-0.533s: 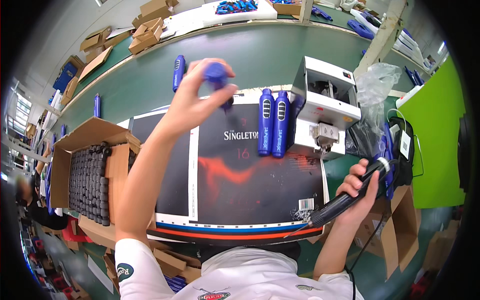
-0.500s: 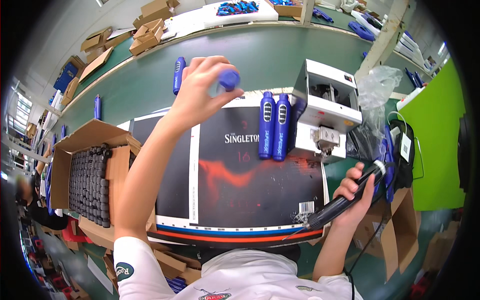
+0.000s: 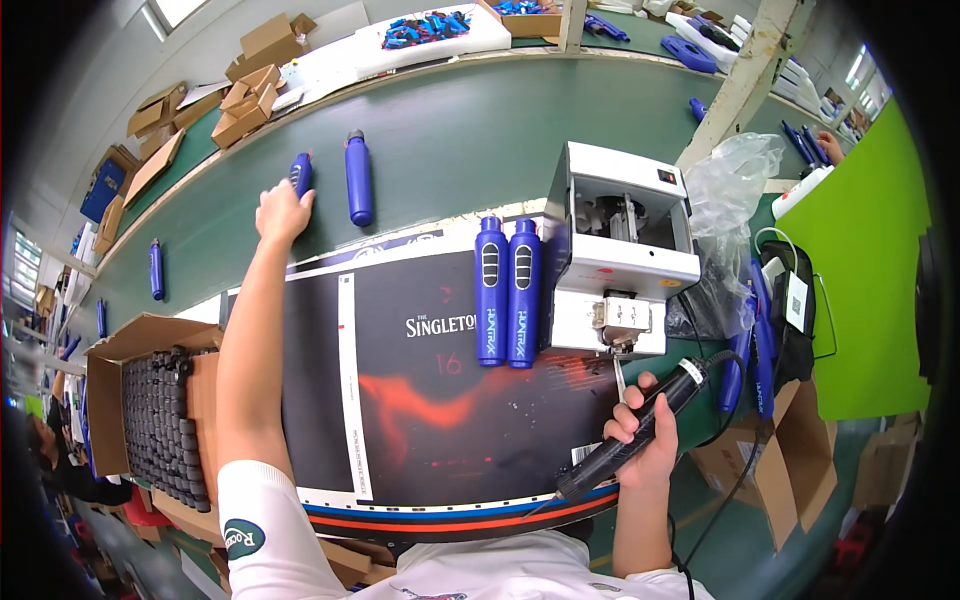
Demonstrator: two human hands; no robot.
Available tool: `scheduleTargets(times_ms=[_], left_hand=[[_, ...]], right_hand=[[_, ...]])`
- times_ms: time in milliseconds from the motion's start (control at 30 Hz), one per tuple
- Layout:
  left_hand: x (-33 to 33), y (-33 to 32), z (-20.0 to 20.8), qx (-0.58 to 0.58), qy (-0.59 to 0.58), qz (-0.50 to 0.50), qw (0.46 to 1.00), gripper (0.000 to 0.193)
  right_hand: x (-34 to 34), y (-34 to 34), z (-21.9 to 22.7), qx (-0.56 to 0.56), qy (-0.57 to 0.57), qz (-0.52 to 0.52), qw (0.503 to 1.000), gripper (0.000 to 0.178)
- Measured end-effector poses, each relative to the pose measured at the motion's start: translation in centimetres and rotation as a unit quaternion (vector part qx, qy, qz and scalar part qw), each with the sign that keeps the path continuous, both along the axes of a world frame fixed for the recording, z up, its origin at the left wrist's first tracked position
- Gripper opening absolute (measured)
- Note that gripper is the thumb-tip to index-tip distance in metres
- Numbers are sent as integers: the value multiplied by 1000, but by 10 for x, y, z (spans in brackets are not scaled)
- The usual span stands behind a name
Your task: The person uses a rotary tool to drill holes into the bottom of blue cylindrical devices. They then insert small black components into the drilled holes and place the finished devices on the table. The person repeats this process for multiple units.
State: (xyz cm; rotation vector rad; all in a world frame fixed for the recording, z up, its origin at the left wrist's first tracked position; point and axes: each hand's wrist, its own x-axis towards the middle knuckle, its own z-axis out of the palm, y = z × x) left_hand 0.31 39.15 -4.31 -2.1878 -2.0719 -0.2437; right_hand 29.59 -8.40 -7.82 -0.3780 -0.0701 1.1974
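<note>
My left hand (image 3: 283, 212) reaches out over the green bench, its fingers closed round the near end of a blue handle (image 3: 301, 174) with a button panel. Just right of it, another blue handle (image 3: 358, 182) lies on the bench, its dark end pointing away. My right hand (image 3: 643, 440) grips a black electric screwdriver (image 3: 630, 432) low at the right, the thin bit slanting down to the left over the mat's front edge. Two blue handles (image 3: 507, 292) with button panels lie side by side on the dark printed mat (image 3: 420, 400), left of a white machine (image 3: 620, 250).
An open carton (image 3: 105, 405) of dark cylindrical parts stands at the left. Clear plastic bags (image 3: 735, 190) and a green panel (image 3: 860, 290) are at the right. The screwdriver's cord loops beside an open cardboard box (image 3: 770, 470). Another person's hand (image 3: 830, 147) shows at far right.
The blue handle my left hand held up has been let go onto the bench. That hand has moved left to another handle. My view has shifted; the right hand keeps the screwdriver.
</note>
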Motion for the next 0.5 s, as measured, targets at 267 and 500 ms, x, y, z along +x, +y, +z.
scheduleTargets(times_ms=[267,500], left_hand=[[8,-151,63,-288,-536,-283,742,50],[-3,-315,75,-419,-647,-309,557,57]], right_hand=[[-2,-5,1,14,-43,-35,998,38],[-6,-6,12,51,-31,-45,997,43]])
